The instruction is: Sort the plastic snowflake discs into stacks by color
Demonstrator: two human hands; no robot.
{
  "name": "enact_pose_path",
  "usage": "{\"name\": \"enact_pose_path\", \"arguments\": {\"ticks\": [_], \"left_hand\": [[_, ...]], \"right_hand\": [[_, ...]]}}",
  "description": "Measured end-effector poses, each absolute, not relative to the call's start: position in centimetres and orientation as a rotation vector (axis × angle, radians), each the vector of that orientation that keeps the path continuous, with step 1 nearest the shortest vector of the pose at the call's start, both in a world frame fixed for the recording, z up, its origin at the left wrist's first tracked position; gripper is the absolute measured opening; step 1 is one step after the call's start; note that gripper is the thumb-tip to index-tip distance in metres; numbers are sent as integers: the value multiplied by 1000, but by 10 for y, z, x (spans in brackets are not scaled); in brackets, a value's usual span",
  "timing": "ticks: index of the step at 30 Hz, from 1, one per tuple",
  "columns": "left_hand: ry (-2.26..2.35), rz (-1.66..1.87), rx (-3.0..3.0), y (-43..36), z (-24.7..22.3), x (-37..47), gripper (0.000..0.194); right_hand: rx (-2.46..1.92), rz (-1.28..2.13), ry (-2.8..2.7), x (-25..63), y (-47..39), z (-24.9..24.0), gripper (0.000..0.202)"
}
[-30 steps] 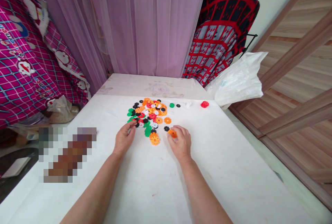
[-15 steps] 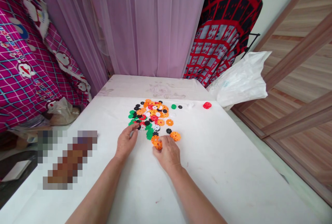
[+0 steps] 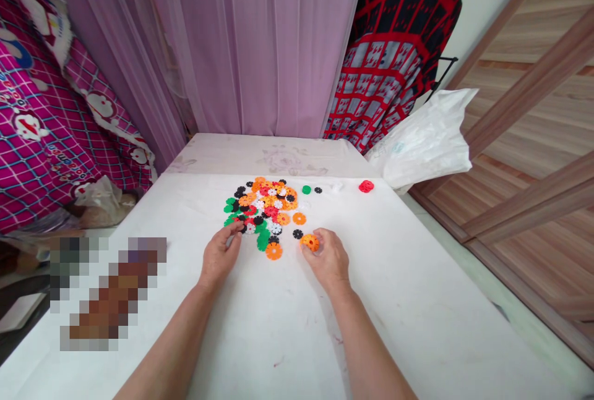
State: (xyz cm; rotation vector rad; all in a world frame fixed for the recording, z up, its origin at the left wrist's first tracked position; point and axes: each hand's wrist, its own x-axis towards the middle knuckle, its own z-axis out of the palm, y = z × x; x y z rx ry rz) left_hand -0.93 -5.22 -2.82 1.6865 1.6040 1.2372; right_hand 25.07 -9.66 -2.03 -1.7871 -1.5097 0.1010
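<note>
A pile of flat, notched plastic discs (image 3: pixel 269 202) in orange, red, green, black and white lies on the white-covered table. My left hand (image 3: pixel 223 251) rests at the pile's left front edge, its fingertips close together by a black disc; whether they pinch anything is too small to tell. Farther right, my right hand (image 3: pixel 327 255) has its thumb and fingers around orange discs (image 3: pixel 309 242). Between the hands lies a single orange disc (image 3: pixel 273 251), next to green discs (image 3: pixel 263 240). A black disc (image 3: pixel 297 234) sits left of my right fingertips.
Red discs (image 3: pixel 366 186) lie at the back right, with green discs (image 3: pixel 307 190) and a black disc (image 3: pixel 318 190) nearer the pile. A white plastic bag (image 3: pixel 427 140) stands at the table's right edge (image 3: pixel 445 242). A blurred, pixelated area covers the left side.
My right hand has moved right, from the orange disc in front of the pile to the orange discs farther right. My left hand stays by the pile. The view has shifted slightly.
</note>
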Motion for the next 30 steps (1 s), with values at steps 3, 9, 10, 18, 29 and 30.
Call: {"name": "enact_pose_path", "arguments": {"ticks": [3, 9, 10, 18, 29, 30], "left_hand": [[1606, 1233, 1697, -52, -28, -9, 37], [1619, 1208, 1701, -53, -27, -9, 37], [1621, 1208, 1698, -53, -27, -9, 37], [1625, 1196, 1701, -53, -27, -10, 37], [1615, 1236, 1695, -52, -28, -9, 37], [1614, 1239, 1694, -51, -28, -8, 37]], "right_hand": [[-1792, 102, -1524, 247, -97, -22, 31], [-1870, 97, -1499, 258, -105, -12, 18], [-1910, 96, -1507, 262, -108, -10, 12], [-2053, 48, -1762, 269, -118, -8, 23], [-2045, 34, -1707, 264, -118, -4, 20], [-2020, 27, -1677, 261, -119, -2, 19]]}}
